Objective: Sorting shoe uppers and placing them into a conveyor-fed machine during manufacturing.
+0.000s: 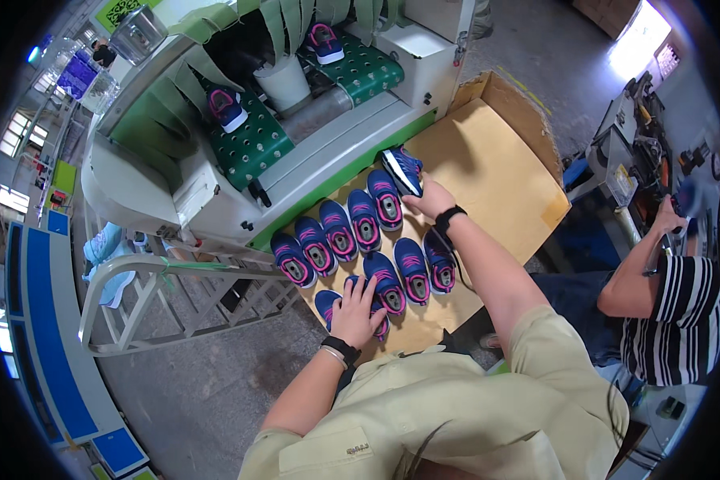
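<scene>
My right hand [431, 198] grips a navy sneaker [402, 170] at the far end of the back row, tilted so its white sole shows. On a tan board [500, 164], several navy sneakers with pink trim stand in two rows. The back row includes a sneaker [338, 232] in its middle. In the near row, one sneaker [411, 272] stands right of my left hand [356, 316]. That hand lies over the near row's left end with its fingers spread, touching the shoes and partly covering them.
Beyond the board stands a machine with green perforated belts [252, 144], carrying a sneaker [227, 108] and another sneaker [323, 43] under hanging green strips. A metal rack [128, 264] is at left. A co-worker in a striped shirt [680, 320] works at right.
</scene>
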`<act>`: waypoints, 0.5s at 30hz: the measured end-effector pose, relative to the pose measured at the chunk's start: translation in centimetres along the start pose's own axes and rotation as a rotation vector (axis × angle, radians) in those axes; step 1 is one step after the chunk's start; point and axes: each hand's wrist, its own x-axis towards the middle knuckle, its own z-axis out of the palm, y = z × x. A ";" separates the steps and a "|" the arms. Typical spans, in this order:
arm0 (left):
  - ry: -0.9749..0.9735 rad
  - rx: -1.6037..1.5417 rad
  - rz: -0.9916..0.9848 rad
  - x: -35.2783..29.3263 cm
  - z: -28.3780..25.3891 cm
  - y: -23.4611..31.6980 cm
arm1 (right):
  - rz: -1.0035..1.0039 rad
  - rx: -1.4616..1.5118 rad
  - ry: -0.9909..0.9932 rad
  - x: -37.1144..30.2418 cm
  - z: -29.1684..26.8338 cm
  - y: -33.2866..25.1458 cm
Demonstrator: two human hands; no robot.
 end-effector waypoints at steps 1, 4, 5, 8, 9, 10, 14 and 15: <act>-0.007 0.000 0.012 0.4 -0.2 0.2 | -0.204 0.145 0.077 1.6 0.8 2.0; -0.001 -0.264 0.027 1.0 -0.6 -0.9 | -0.016 0.322 -0.024 4.1 0.4 2.8; 0.164 -0.421 0.059 0.6 0.2 -2.5 | 0.064 0.548 -0.157 3.7 -0.3 2.3; 0.150 -1.005 -0.182 0.9 -4.0 -2.3 | -0.180 0.821 -0.239 -1.5 -2.8 1.0; 0.090 -1.272 -0.290 1.6 -4.9 -2.2 | -0.322 0.819 -0.217 -3.9 -4.1 -0.1; -0.078 -1.614 -0.300 2.2 -5.2 -2.5 | -0.351 0.819 -0.193 -6.6 -5.3 -1.3; -0.703 -2.298 -0.174 4.6 -9.6 2.2 | -0.815 0.332 -0.107 -12.0 -8.2 -3.8; -0.745 -2.312 -0.054 4.7 -9.3 2.2 | -0.816 0.269 -0.074 -13.3 -8.1 -4.4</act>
